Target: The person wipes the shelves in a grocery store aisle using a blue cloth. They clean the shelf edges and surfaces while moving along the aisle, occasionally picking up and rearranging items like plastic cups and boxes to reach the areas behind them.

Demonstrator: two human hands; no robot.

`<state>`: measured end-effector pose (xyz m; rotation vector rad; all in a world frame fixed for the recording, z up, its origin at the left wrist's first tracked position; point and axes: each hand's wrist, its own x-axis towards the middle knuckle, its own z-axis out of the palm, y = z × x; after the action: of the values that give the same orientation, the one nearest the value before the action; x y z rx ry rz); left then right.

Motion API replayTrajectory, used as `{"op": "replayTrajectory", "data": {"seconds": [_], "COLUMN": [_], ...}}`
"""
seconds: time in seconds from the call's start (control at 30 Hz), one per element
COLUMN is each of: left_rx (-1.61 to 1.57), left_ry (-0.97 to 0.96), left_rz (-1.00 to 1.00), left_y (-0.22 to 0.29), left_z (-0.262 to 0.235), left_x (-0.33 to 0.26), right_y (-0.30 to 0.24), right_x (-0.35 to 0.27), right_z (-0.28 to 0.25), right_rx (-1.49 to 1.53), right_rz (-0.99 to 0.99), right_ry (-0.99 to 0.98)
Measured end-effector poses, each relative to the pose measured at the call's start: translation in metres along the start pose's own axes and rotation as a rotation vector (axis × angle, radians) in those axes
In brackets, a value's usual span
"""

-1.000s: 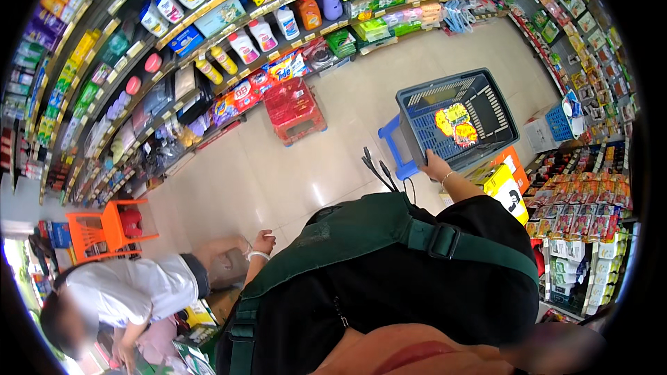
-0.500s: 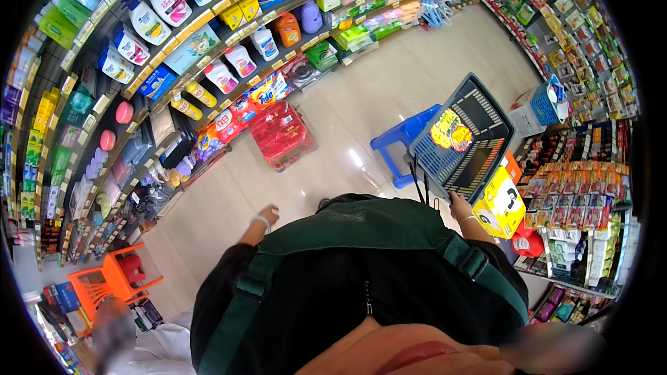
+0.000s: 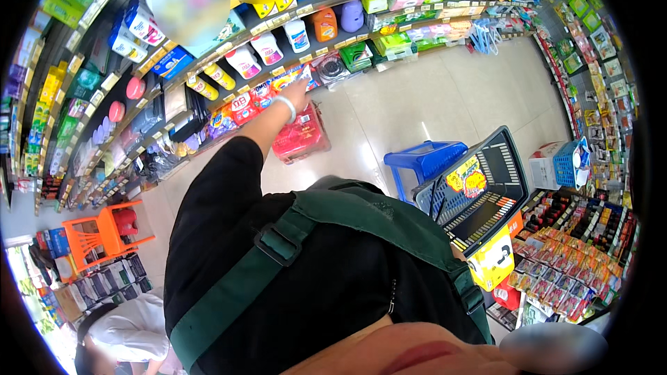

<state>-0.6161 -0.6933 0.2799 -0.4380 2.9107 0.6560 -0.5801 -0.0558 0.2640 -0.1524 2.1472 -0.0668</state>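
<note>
My left hand is stretched out ahead at the low end of the left shelving, with a white band on its wrist. Its fingers look extended and nothing shows in them. Close by are colourful detergent bags on the bottom shelf and a red box on the floor, partly behind my hand and forearm. White bottles stand on the shelf above. A dark grey-blue shopping basket with a bright yellow and red sticker is tilted at my right side. My right hand is hidden behind my body and the green strap.
A blue plastic stool stands beside the basket, and a yellow box is below it. Shelves packed with goods curve along both sides. At the lower left are an orange chair and a person in white.
My left hand has reached forward from beside my body to the detergent bags. My body has leaned and turned, and my right hand, earlier on the basket rim, has gone from view.
</note>
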Motion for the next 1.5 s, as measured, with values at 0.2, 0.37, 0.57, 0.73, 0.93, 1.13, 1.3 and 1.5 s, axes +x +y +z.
{"op": "replayTrajectory", "data": {"seconds": [0.2, 0.37, 0.57, 0.73, 0.93, 1.13, 1.3, 1.5], "left_rx": [0.107, 0.349, 0.274, 0.281, 0.251, 0.245, 0.231, 0.194], "left_ry": [0.233, 0.516, 0.287, 0.242, 0.332, 0.344, 0.334, 0.209], "left_rz": [0.007, -0.019, -0.257, -0.281, -0.221, -0.135, -0.065, -0.133], "left_y": [0.022, -0.009, -0.008, -0.039, -0.034, -0.016, 0.024, 0.034], "left_z": [-0.080, -0.092, -0.124, -0.121, -0.130, -0.133, -0.127, -0.111], "left_x": [0.126, 0.246, 0.291, 0.318, 0.308, 0.308, 0.340, 0.374], "right_y": [0.050, 0.061, -0.016, -0.021, -0.010, -0.025, -0.051, -0.049], "right_x": [0.034, 0.005, -0.020, -0.001, 0.019, 0.036, 0.027, 0.029], "right_z": [0.051, 0.083, 0.044, 0.046, 0.031, 0.009, 0.000, 0.052], "right_rx": [-0.041, -0.026, 0.067, 0.122, 0.135, 0.173, 0.221, 0.299], "right_rz": [0.004, 0.224, 0.367, 0.330, 0.303, 0.285, 0.316, 0.319], "right_ry": [0.034, 0.103, 0.035, -0.077, -0.044, 0.013, 0.063, 0.100]}}
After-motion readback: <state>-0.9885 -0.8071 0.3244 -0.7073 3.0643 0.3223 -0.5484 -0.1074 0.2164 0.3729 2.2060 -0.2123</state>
